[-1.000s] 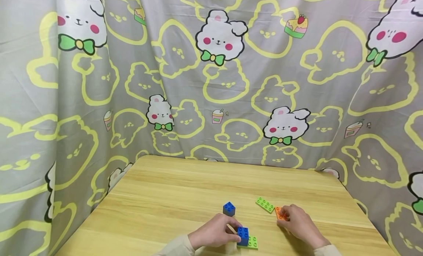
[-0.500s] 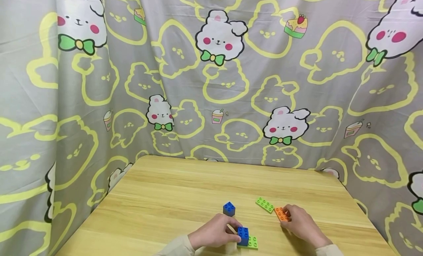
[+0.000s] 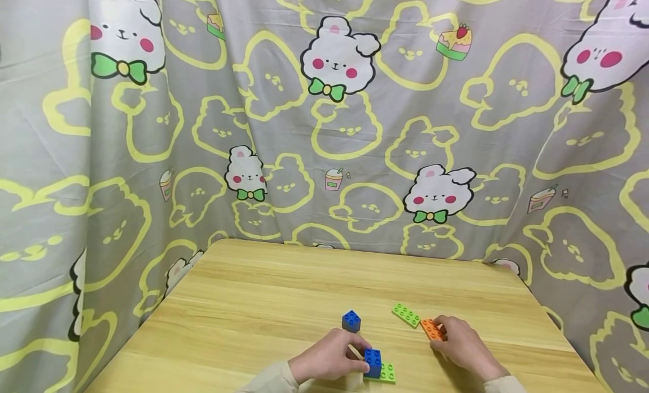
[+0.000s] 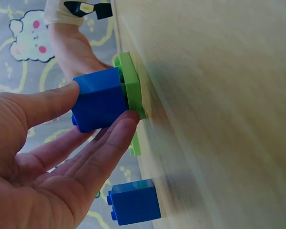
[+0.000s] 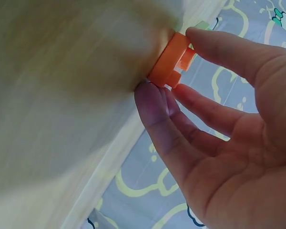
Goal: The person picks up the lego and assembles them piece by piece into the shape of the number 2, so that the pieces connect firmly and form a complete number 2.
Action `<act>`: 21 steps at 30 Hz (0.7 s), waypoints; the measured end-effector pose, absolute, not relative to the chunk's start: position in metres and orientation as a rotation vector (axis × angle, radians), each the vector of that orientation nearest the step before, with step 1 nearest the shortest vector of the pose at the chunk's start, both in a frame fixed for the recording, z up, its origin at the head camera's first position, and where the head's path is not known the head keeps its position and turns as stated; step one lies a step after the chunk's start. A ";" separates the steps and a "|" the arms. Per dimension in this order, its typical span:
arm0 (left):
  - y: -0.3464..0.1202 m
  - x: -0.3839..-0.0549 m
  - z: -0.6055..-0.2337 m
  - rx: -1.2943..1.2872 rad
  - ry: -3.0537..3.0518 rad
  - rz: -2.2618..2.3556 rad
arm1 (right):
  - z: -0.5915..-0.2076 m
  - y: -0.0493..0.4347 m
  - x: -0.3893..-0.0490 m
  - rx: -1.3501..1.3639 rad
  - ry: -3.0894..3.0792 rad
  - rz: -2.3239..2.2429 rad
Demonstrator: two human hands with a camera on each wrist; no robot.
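Observation:
Near the table's front, a blue brick (image 3: 373, 361) sits on one part of a flat green brick (image 3: 388, 373). My left hand (image 3: 330, 354) pinches that blue brick between thumb and fingers, as the left wrist view also shows. On the right, my right hand (image 3: 464, 344) holds a flat orange brick (image 3: 431, 329) by its edges. In the right wrist view, thumb and fingers grip the orange brick (image 5: 168, 60) low at the tabletop. Part of it is hidden behind my fingers in the head view.
A second blue brick (image 3: 351, 321) with an angled top outline stands beyond my left hand. Another flat green brick (image 3: 405, 315) lies just behind the orange one. The wooden table (image 3: 263, 291) is enclosed by a patterned curtain (image 3: 365, 156).
My right hand has shifted slightly on the orange brick, its fingertips moving to the right and uncovering more studs. The orange brick is turned slightly. My left hand and the blue brick stay put.

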State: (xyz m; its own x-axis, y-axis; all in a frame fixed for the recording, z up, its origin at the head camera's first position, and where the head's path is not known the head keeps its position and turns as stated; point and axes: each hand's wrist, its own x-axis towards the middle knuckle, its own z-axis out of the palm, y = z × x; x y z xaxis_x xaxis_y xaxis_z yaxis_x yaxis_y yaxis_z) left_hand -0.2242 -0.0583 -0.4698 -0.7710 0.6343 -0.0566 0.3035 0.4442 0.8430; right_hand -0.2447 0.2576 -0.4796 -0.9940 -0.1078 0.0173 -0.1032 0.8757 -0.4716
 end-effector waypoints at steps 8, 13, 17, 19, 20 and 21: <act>-0.059 -0.224 -0.470 0.798 2.324 1.259 | -0.477 0.259 -0.244 -0.155 3.046 -0.809; -0.058 -0.225 -0.471 0.787 2.326 1.263 | -0.475 0.259 -0.245 -0.160 3.069 -0.808; -0.058 -0.226 -0.472 0.788 2.331 1.259 | -0.474 0.259 -0.244 -0.198 3.097 -0.829; -0.058 -0.226 -0.473 0.791 2.333 1.254 | -0.474 0.257 -0.243 -0.199 3.106 -0.848; -0.058 -0.226 -0.473 0.795 2.333 1.251 | -0.474 0.257 -0.243 -0.206 3.111 -0.853; -0.058 -0.226 -0.473 0.801 2.334 1.248 | -0.473 0.256 -0.243 -0.203 3.113 -0.861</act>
State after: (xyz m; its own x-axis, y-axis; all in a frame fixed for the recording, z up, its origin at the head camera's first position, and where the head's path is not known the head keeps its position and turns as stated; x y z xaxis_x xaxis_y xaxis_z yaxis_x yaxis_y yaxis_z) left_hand -0.2256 -0.0578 -0.4733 -0.7682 0.6376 -0.0581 0.3056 0.4448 0.8419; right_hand -0.2428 0.2562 -0.4733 -0.9877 -0.0953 0.1241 -0.1455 0.8510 -0.5047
